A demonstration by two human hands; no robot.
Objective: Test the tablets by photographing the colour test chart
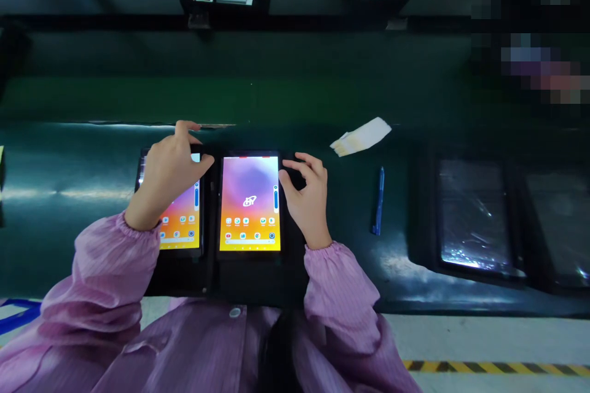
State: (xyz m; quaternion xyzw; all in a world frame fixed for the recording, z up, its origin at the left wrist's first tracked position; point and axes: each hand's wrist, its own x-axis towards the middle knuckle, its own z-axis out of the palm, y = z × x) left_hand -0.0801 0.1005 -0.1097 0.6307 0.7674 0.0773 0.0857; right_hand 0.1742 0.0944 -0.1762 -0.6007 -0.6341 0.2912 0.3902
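The glossy, glowing rectangular centre tablet (249,202), its screen shading from purple to orange, lay flat in a black moulded holder (212,279) at the near edge of the dark green conveyor belt (69,184). The right hand (308,196) set its thumb against that screen's right edge, the other fingers bent and close together, enclosing nothing. Just beside it, the matching left tablet (182,224) was pinched at its upper right corner by the left hand (168,175), thumb and forefinger narrow. A blue pen (378,199) and a white paper strip (362,136) lay apart to the right. With sideways thumb pressure, the centre tablet might slide against its neighbour; a palm resting on glass could trigger stray touches.
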